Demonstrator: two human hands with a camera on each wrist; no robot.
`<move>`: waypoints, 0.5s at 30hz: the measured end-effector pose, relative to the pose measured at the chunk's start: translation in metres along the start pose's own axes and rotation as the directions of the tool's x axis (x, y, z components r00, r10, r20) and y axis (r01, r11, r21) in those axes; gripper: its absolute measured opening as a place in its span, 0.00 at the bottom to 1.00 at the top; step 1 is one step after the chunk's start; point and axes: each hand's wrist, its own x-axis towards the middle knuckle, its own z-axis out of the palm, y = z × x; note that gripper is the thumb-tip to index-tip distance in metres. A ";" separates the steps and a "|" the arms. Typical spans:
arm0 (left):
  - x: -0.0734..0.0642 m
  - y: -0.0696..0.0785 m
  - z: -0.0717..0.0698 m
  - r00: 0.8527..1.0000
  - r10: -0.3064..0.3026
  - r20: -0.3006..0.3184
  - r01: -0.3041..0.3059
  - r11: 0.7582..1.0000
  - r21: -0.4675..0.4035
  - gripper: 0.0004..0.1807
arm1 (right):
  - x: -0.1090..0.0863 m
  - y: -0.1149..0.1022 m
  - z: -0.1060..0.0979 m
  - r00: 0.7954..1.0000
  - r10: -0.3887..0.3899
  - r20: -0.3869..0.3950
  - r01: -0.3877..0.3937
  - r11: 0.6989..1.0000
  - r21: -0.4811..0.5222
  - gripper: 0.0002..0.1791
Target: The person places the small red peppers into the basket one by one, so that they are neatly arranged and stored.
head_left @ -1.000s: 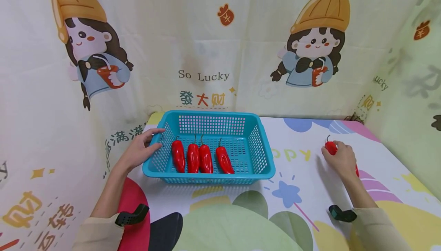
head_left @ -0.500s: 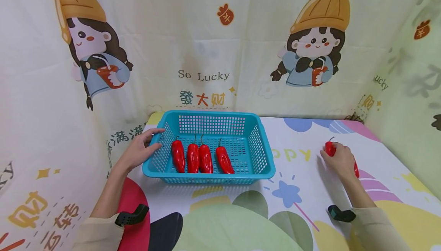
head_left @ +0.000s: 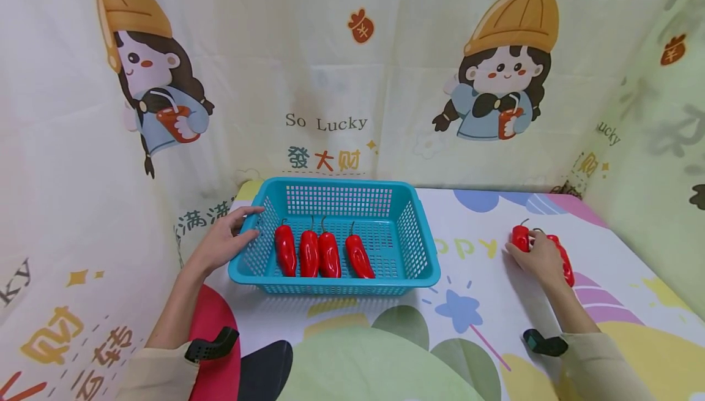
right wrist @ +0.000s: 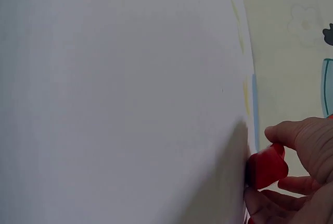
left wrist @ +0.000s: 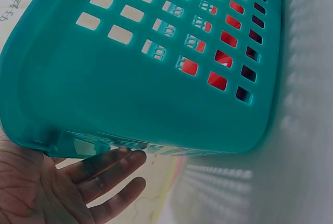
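Observation:
In the head view, my left hand (head_left: 224,242) holds the left rim of a turquoise plastic basket (head_left: 352,283). The left wrist view shows those fingers (left wrist: 112,174) at the rim of the perforated basket wall (left wrist: 78,94). Several glossy red chili peppers with thin stems, one of them the rightmost chili pepper (head_left: 359,256), lie side by side inside. Away to the right, my right hand (head_left: 542,260) pinches another red chili pepper (head_left: 520,237) between thumb and fingers, low over the tabletop; its lower end is hidden. Just right of this hand lies a further chili pepper (head_left: 562,261), partly covered.
A printed white tablecloth (head_left: 473,272) covers the table. Patterned fabric (head_left: 385,82) hangs behind it and on both sides. The basket stands near the back, left of the middle, with a stretch of cloth between it and my right hand.
My right hand has shifted slightly left with its chili pepper, which separates from the other one; that one now shows more behind the hand. Left hand and basket stay put.

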 end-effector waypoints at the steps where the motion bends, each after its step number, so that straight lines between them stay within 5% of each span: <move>1: 0.000 0.000 0.000 1.000 -0.001 0.000 0.001 1.000 -0.001 0.30 | 0.000 -0.001 0.000 1.000 0.002 0.005 -0.002 1.000 0.000 0.45; 15: -0.001 0.001 0.000 1.000 -0.007 -0.004 0.007 1.000 0.004 0.31 | 0.000 -0.006 0.004 1.000 0.001 -0.021 -0.001 1.000 -0.002 0.43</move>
